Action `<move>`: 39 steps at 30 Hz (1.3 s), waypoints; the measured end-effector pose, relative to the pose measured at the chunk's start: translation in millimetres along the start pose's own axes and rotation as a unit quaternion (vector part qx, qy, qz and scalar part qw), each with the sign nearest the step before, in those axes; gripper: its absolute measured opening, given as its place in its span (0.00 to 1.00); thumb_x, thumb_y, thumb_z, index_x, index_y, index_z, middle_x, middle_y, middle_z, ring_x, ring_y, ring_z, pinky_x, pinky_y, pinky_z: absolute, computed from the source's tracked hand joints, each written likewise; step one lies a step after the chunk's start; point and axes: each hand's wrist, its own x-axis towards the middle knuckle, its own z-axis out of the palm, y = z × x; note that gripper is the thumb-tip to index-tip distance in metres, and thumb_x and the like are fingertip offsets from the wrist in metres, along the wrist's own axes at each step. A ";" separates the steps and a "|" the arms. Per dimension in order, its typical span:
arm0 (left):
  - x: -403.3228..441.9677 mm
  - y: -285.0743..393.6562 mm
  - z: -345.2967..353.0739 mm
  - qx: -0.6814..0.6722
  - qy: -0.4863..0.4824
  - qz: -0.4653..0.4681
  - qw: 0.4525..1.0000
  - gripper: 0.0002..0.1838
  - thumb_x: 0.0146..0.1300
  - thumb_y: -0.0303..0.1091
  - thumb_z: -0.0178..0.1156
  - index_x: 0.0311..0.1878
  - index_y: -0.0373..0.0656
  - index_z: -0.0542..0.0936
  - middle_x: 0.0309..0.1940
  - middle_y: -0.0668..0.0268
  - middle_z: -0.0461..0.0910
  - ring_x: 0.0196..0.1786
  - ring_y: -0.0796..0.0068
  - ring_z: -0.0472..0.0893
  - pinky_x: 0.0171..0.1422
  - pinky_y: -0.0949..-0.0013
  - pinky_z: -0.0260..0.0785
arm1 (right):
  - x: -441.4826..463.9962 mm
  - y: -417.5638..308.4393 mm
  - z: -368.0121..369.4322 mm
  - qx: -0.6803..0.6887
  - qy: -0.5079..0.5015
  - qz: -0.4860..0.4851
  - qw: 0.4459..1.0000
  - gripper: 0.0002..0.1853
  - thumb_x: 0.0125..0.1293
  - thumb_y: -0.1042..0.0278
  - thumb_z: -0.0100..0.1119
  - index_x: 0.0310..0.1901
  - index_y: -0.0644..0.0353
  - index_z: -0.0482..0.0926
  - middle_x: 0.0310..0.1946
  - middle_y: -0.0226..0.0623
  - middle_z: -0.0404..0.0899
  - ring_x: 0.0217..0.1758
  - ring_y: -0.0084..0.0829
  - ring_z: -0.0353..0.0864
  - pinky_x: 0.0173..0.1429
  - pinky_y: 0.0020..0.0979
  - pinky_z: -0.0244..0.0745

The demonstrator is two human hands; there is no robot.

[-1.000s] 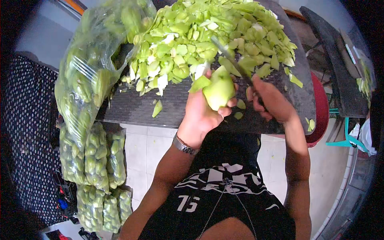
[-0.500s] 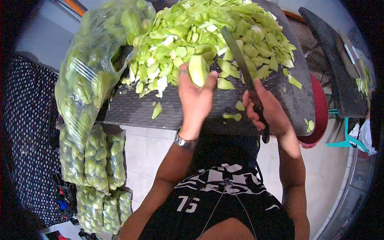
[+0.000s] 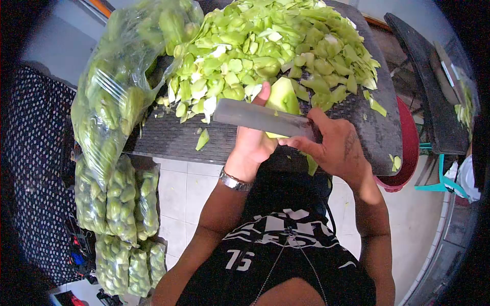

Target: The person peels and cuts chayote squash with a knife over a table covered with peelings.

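A peeled, pale green chayote rests in my left hand, whose thumb stands up along its side; the other fingers are mostly hidden. My right hand is closed around the handle of a broad-bladed knife. The blade lies flat-side up across the lower part of the chayote, pointing left over my left palm. Beneath my right fingers hangs a green strip of peel. Just beyond both hands spreads a large heap of chayote peelings on the dark ridged tabletop.
On the left, a clear plastic bag of chayotes droops over the table edge. Several more filled bags stand on the floor below. A red tub sits under the right edge, near a turquoise stool and a dark chair.
The knife has swung from pointing away on the right to lying across the chayote. My right hand has come left, beside my left hand. The chayote has shifted slightly right and tilted.
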 end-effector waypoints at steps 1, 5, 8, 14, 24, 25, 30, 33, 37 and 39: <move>0.2 -0.3 1.2 0.000 -0.002 -0.002 1.000 0.31 0.76 0.61 0.53 0.65 0.43 0.77 0.51 0.57 0.86 0.50 0.58 0.87 0.55 0.56 0.81 | -0.2 -0.3 -1.4 -0.005 -0.004 0.003 1.000 0.34 0.64 0.31 0.65 0.42 0.63 0.75 0.24 0.51 0.82 0.33 0.56 0.86 0.34 0.50 0.78; -1.7 -1.2 -2.2 -0.005 -0.031 -0.020 0.999 0.32 0.75 0.63 0.53 0.63 0.43 0.79 0.51 0.58 0.87 0.48 0.60 0.87 0.53 0.57 0.81 | -2.8 1.2 -2.7 -0.017 -0.001 -0.013 1.000 0.31 0.65 0.38 0.69 0.40 0.64 0.73 0.21 0.52 0.76 0.30 0.59 0.83 0.33 0.47 0.73; -4.5 -0.2 -0.4 0.011 -0.030 -0.022 0.999 0.33 0.75 0.65 0.52 0.61 0.43 0.80 0.46 0.59 0.87 0.39 0.62 0.87 0.38 0.61 0.81 | -3.2 7.0 -2.7 -0.065 0.010 -0.030 0.997 0.30 0.63 0.40 0.70 0.42 0.63 0.74 0.23 0.53 0.77 0.33 0.59 0.83 0.34 0.49 0.74; -16.2 4.9 3.2 0.054 0.010 -0.074 0.996 0.34 0.74 0.68 0.49 0.58 0.44 0.80 0.38 0.62 0.86 0.26 0.60 0.83 0.17 0.71 0.67 | -10.7 25.4 -15.5 -0.101 0.019 0.001 0.995 0.34 0.62 0.29 0.66 0.42 0.59 0.75 0.25 0.51 0.82 0.33 0.57 0.86 0.35 0.53 0.78; -21.0 26.4 -15.6 0.003 0.036 -0.041 0.999 0.25 0.78 0.58 0.45 0.56 0.47 0.78 0.41 0.61 0.85 0.31 0.61 0.85 0.22 0.68 0.70 | -53.7 43.8 -33.3 0.165 -0.149 0.204 0.953 0.20 0.74 0.48 0.62 0.49 0.59 0.75 0.16 0.35 0.74 0.17 0.28 0.74 0.24 0.33 0.64; -21.2 27.7 -16.7 -0.003 0.025 -0.042 0.999 0.25 0.78 0.57 0.45 0.57 0.46 0.78 0.43 0.60 0.86 0.34 0.59 0.86 0.24 0.66 0.72 | -54.0 43.2 -33.0 0.225 -0.164 0.213 0.936 0.19 0.75 0.49 0.61 0.50 0.58 0.75 0.16 0.32 0.73 0.16 0.23 0.71 0.22 0.30 0.61; -23.1 27.9 -8.7 -0.003 0.046 -0.023 0.999 0.29 0.75 0.52 0.48 0.69 0.41 0.74 0.58 0.47 0.82 0.54 0.42 0.86 0.40 0.53 0.84 | -52.0 35.8 -39.3 0.436 -0.213 0.219 0.846 0.27 0.70 0.45 0.66 0.54 0.61 0.74 0.17 0.30 0.74 0.12 0.17 0.65 0.16 0.21 0.56; -23.1 25.8 -5.3 0.035 0.040 -0.005 0.999 0.29 0.77 0.52 0.45 0.68 0.37 0.73 0.54 0.53 0.84 0.48 0.51 0.87 0.38 0.57 0.83 | -57.8 44.3 -33.1 0.521 -0.223 0.142 0.812 0.30 0.67 0.43 0.69 0.54 0.64 0.75 0.18 0.31 0.74 0.12 0.17 0.66 0.15 0.22 0.58; -20.4 23.6 -16.6 0.001 -0.051 -0.014 0.999 0.31 0.77 0.52 0.48 0.72 0.37 0.70 0.57 0.46 0.82 0.50 0.46 0.86 0.33 0.61 0.81 | -60.3 48.9 -14.7 0.616 -0.238 0.063 0.748 0.28 0.69 0.46 0.67 0.55 0.65 0.75 0.21 0.30 0.76 0.14 0.19 0.69 0.17 0.23 0.63; -25.3 23.1 -9.9 0.026 -0.058 0.002 0.998 0.31 0.77 0.49 0.48 0.71 0.32 0.70 0.55 0.48 0.82 0.45 0.54 0.87 0.29 0.67 0.80 | -60.2 50.0 -10.9 0.625 -0.239 0.065 0.740 0.29 0.71 0.45 0.64 0.55 0.66 0.75 0.22 0.32 0.78 0.15 0.20 0.71 0.18 0.24 0.66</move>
